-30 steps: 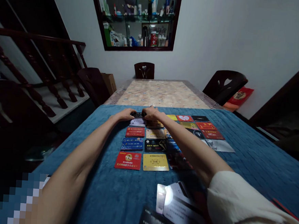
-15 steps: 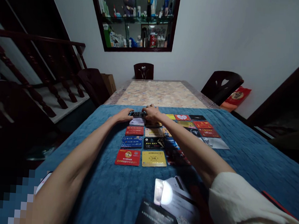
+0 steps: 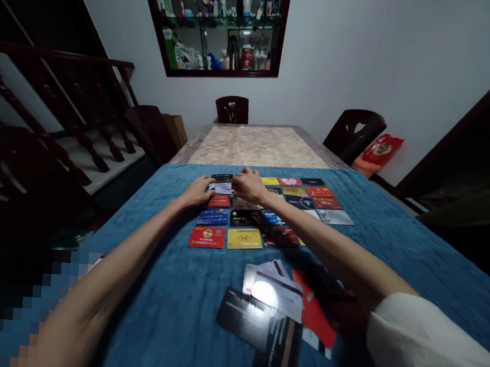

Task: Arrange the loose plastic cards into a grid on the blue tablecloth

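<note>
A pale silver card (image 3: 222, 188) lies between my hands in the left column of a grid of plastic cards on a blue cloth. My left hand (image 3: 198, 192) has thumb and fingertips at its left edge. My right hand (image 3: 248, 185), fingers curled, is at its right edge and hides part of the neighbouring cards. A black card (image 3: 222, 177) sits just beyond it, a red card (image 3: 219, 201) just nearer. Closer to me are a blue card (image 3: 213, 216), a black VIP card (image 3: 242, 218), a red card (image 3: 206, 238) and a gold card (image 3: 245, 239).
Loose overlapping cards, including a black card (image 3: 244, 316) and a white striped card (image 3: 277, 292), lie near me. The blue cloth (image 3: 157, 289) covers the near table; patterned tabletop (image 3: 251, 145) shows beyond. Chairs (image 3: 353, 135) stand around, with a railing (image 3: 58, 92) at left.
Both hands have come slightly nearer, from the black card at the far end to the pale silver card. The camera view has shifted, showing more of the loose cards.
</note>
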The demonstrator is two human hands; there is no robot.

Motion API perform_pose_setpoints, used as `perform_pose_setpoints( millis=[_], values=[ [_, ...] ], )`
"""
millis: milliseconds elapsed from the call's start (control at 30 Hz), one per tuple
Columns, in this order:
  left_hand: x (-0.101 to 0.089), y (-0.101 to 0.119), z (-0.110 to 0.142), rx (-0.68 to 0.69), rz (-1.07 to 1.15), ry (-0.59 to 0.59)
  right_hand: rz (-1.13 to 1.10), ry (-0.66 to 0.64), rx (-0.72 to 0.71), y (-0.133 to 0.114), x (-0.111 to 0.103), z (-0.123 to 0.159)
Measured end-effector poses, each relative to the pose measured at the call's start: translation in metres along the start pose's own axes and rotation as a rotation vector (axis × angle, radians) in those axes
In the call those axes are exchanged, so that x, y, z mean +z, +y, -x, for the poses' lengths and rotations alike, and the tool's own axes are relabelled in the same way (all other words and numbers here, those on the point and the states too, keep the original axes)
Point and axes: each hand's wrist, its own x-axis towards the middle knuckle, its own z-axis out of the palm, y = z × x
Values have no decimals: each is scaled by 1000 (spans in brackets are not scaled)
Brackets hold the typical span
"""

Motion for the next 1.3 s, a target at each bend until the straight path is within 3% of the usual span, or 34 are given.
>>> perform_pose_setpoints(
  millis=[400, 833, 1133, 1300],
  values=[
    [10, 63, 73, 99, 61, 114, -37, 86, -60, -31, -25, 90],
    [17, 131, 155, 236, 161, 89, -95, 197, -145, -39, -13, 178],
    [17, 169, 182, 365, 248, 32, -111, 133, -179, -46, -25, 221],
    [21, 176, 189, 427, 248, -31, -134, 65, -160, -47, -30, 236]
  ],
)
